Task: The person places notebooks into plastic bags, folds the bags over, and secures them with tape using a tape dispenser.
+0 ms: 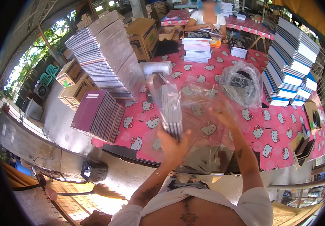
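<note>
My left hand (173,147) is closed around the lower end of a small stack of spiral notebooks (171,109), held on edge above the table with the dark coil bindings toward me. Shiny clear plastic (158,88) shows along the stack's left side. To its right, my right hand (223,115) is raised over crumpled clear plastic sheeting (200,94). Motion smears its fingers, so whether they grip the plastic cannot be made out. More clear plastic (207,150) lies flat along the near table edge, below both hands.
Left stand a tall notebook stack (108,56) and purple notebooks (98,113). A plastic roll (155,68) lies behind my left hand. Rightward are a plastic bag with dark contents (241,83) and tall notebook stacks (292,60). Across the pink table (177,56), a person (207,20) sits behind books (197,49).
</note>
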`<state>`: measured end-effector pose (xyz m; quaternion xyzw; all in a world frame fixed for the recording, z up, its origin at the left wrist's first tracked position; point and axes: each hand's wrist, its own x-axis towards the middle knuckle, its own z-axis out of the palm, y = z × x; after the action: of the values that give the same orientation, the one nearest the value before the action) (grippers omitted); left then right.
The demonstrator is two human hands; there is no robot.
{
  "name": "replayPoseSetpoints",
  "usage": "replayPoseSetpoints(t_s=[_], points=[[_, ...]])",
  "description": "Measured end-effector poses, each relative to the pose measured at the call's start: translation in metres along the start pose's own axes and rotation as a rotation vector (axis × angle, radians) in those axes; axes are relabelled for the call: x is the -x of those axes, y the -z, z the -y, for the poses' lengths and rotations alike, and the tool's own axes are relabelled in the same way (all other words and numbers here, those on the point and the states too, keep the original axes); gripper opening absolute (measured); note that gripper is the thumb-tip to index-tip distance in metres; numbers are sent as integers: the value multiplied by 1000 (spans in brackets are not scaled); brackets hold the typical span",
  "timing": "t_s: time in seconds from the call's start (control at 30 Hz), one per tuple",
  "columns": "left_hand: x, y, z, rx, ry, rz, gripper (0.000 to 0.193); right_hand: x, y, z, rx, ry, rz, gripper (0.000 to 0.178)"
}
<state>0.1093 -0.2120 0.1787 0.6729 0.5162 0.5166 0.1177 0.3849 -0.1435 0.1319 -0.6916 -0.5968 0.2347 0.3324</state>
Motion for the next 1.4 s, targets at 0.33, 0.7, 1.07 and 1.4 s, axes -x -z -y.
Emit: replayPoseSetpoints(t_s=[0.33,0.7,1.07,1.4], points=[[-43,48,57,654,125,86,61,39,-30,98,-374,416,-94,78],[-122,44,64,1109,174,782,88,70,16,95,-805,206,12,82],[-237,18,138,523,-17,222,31,91,80,225,200,574,-454,45],[-256,-66,339,645,446,410,18,58,23,299,362,638,-235,23]])
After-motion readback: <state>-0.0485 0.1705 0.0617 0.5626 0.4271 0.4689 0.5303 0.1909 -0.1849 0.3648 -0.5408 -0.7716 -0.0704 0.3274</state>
